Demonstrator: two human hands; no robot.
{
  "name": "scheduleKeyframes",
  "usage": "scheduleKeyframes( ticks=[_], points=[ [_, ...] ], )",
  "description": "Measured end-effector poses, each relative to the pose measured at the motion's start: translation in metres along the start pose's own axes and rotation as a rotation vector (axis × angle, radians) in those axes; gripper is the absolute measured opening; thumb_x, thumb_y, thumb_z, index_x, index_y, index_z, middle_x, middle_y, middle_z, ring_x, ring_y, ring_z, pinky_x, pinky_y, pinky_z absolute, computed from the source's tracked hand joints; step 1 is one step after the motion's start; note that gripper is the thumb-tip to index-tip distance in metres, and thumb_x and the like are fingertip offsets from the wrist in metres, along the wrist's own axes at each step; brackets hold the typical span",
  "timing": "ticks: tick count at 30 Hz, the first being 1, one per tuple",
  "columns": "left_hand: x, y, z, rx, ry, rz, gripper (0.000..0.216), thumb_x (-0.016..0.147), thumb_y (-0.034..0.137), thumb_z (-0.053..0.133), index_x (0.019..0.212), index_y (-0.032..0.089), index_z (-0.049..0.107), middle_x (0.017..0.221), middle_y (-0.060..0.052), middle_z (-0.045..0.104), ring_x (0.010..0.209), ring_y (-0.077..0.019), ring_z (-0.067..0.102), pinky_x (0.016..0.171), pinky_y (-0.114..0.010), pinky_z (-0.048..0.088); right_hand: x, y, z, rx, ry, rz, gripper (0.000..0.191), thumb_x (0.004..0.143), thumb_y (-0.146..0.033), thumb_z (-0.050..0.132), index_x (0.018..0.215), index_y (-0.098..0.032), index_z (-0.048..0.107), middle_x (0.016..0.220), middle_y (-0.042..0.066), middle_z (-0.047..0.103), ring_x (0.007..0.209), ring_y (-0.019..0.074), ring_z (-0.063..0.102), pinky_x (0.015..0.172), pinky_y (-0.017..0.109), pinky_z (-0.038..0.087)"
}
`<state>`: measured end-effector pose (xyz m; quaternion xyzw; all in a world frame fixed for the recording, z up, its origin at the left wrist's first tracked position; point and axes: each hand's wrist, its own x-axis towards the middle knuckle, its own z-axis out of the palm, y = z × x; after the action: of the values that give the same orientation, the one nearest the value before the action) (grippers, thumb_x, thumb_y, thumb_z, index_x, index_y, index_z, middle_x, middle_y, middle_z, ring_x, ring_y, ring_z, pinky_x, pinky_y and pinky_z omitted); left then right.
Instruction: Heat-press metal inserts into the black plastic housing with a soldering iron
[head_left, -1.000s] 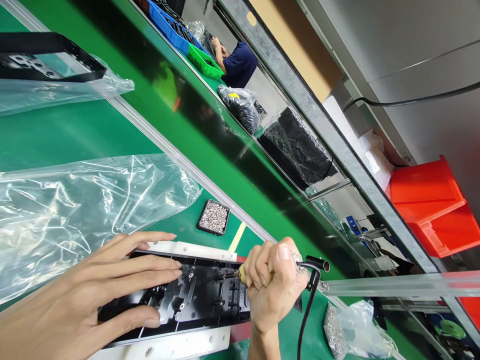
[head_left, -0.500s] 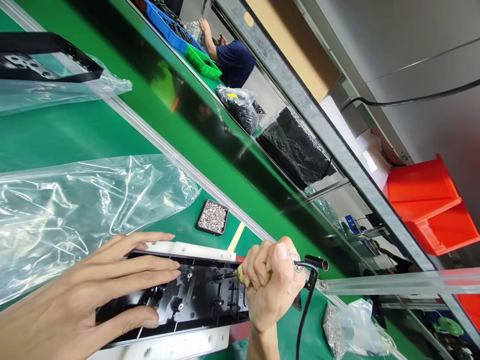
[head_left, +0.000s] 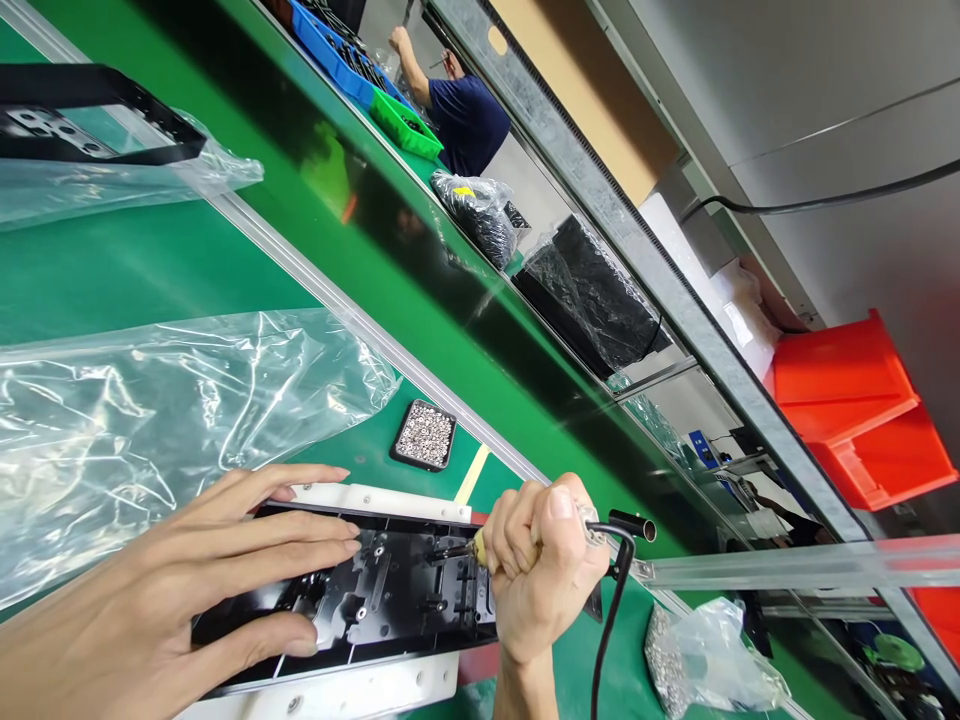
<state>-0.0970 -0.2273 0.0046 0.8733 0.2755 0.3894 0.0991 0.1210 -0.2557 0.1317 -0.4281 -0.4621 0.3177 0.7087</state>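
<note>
left hand (head_left: 187, 590) flat, fingers spread on black plastic panel (head_left: 390, 595) | right hand (head_left: 544, 570) fisted around electric screwdriver (head_left: 480, 547), bit on panel

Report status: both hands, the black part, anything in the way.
Left hand flat on black plastic panel. Right hand fisted around corded tool, tip at panel. Screw tray apart, nothing blocking.

black plastic panel (head_left: 397, 595) flat, screwdriver (head_left: 480, 545) tilted
</note>
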Motion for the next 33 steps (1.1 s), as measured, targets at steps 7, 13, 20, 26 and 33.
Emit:
scheduleKeyframes(
  ticks=[7, 13, 20, 26, 33],
  points=[
    [0.006, 0.014, 0.008, -0.277, 0.203, -0.255, 0.040, 0.082, 0.071, 0.072, 0.113, 0.046, 0.071, 0.114, 0.013, 0.072, 0.128, -0.0203, 0.059, 0.104, -0.033, 0.055, 0.000, -0.001, 0.000, -0.003, -0.001, 0.008, 0.039, 0.097, -0.029, 0.054, 0.065, -0.024, 0.032, 0.048, -0.010, 0.026, 0.039, 0.0078, 0.020, 0.035, 0.020, 0.022],
    [0.004, 0.013, 0.008, -0.238, 0.177, -0.229, 0.029, 0.098, 0.057, 0.055, 0.120, 0.044, 0.068, 0.121, 0.014, 0.069, 0.136, -0.0175, 0.052, 0.108, -0.032, 0.051, 0.000, -0.001, 0.000, -0.014, 0.011, 0.016, 0.040, 0.097, -0.032, 0.055, 0.065, -0.024, 0.032, 0.048, -0.010, 0.026, 0.039, 0.0079, 0.020, 0.035, 0.019, 0.022],
    [-0.005, 0.001, 0.004, -0.002, 0.021, -0.031, 0.042, 0.095, 0.046, 0.064, 0.136, 0.041, 0.057, 0.137, 0.014, 0.060, 0.144, -0.0230, 0.043, 0.101, -0.042, 0.057, 0.002, -0.001, 0.000, -0.006, 0.008, 0.037, 0.042, 0.099, -0.034, 0.053, 0.066, -0.024, 0.029, 0.048, -0.010, 0.025, 0.039, 0.0079, 0.020, 0.035, 0.018, 0.024],
    [-0.005, -0.004, -0.001, 0.056, -0.042, 0.006, 0.048, 0.095, 0.040, 0.066, 0.141, 0.039, 0.053, 0.143, 0.014, 0.054, 0.146, -0.0249, 0.040, 0.099, -0.045, 0.058, 0.000, -0.001, 0.000, 0.002, -0.005, 0.035, 0.042, 0.099, -0.034, 0.053, 0.066, -0.024, 0.029, 0.048, -0.011, 0.024, 0.039, 0.0078, 0.019, 0.035, 0.018, 0.023],
    [-0.004, -0.002, 0.001, 0.052, -0.028, 0.023, 0.049, 0.095, 0.036, 0.064, 0.142, 0.039, 0.052, 0.142, 0.014, 0.055, 0.146, -0.0244, 0.040, 0.098, -0.044, 0.059, 0.002, 0.000, 0.001, -0.007, 0.000, 0.037, 0.041, 0.099, -0.032, 0.051, 0.067, -0.024, 0.028, 0.048, -0.011, 0.023, 0.039, 0.0078, 0.019, 0.035, 0.018, 0.023]
  ],
)
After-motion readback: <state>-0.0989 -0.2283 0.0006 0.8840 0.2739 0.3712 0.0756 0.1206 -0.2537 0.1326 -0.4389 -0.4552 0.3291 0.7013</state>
